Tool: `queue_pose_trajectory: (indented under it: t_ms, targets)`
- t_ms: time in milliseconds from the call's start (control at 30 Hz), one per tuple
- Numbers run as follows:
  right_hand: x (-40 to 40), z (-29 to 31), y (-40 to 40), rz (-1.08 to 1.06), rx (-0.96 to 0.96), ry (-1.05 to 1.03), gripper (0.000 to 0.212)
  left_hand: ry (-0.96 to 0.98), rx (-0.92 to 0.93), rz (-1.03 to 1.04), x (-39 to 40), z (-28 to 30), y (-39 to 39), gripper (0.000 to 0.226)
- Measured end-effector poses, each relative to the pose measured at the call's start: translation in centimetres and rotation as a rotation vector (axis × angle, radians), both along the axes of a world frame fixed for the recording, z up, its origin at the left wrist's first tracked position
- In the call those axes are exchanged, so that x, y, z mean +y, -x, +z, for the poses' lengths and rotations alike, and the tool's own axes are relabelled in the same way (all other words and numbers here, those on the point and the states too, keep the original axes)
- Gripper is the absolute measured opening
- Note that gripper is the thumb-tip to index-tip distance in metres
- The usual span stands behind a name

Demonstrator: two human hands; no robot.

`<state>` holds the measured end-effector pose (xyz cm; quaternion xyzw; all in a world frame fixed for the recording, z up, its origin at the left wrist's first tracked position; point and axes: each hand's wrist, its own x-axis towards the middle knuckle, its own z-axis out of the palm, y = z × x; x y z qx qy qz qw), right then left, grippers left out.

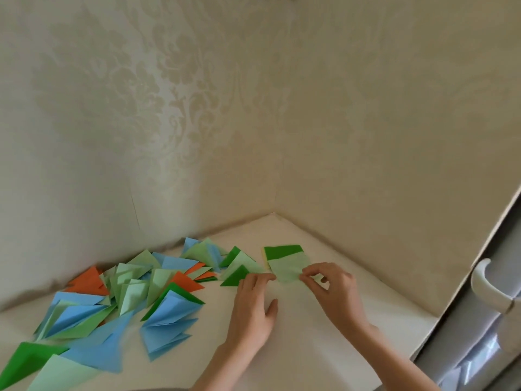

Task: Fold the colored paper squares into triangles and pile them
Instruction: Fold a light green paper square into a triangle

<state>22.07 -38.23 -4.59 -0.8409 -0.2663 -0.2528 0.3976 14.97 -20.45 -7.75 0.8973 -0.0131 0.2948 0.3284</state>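
Two hands: both sit at the light green square (289, 270), which lies flat on the small stack of squares (283, 252) near the corner of the surface (324, 334).
Step in hand: I judge this as the start of a fold, the top sheet being picked off the stack, no crease in it yet.
Right grip: the right hand (331, 289) pinches the sheet's near right corner between thumb and fingertips.
Left grip: the left hand (255, 304) is released, fingers straight, tips touching the sheet's left edge.
Next move: I expect it calls for bringing the pinched corner across to the opposite corner, lining the edges up, then pressing the diagonal flat.
Pile: left of the stack, folded triangles (158, 294) lie in a loose spread, blue, green and orange, many gaping open.
Materials: thin matte paper with crisp edges; dark green sheet under the light one; surface pale and smooth; patterned wallpaper (169, 108) behind.
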Motion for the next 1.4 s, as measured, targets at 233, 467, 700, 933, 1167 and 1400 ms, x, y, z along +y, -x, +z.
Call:
queue_pose_trajectory:
  t_ms: [233,467,700,933,1167,1400]
  targets:
    - [-1.1,-2.9,2.6,0.023,0.084,0.179,0.019,-0.101,-0.018,-0.160,-1.4,-1.0,-0.1,0.025]
    - [-1.8,-3.5,2.5,0.069,0.229,0.221,0.022,-0.157,0.041,-0.180,-0.6,-1.8,-0.7,0.025]
    - [-1.5,-2.2,2.2,0.108,0.457,0.063,0.025,-0.136,0.126,-0.143,-1.1,-1.0,-1.4,0.018]
    - [-1.0,-3.2,2.2,0.015,0.421,0.082,0.025,-0.141,0.132,0.007,-2.5,-1.5,-2.1,0.023]
    - [-0.9,-3.1,1.9,-0.004,0.443,0.130,0.029,-0.120,0.168,0.034,-2.6,-1.5,-2.1,0.016]
    - [-0.7,-2.4,1.7,0.011,0.499,0.171,0.027,-0.098,0.187,0.018,-2.4,-1.6,-1.9,0.013]
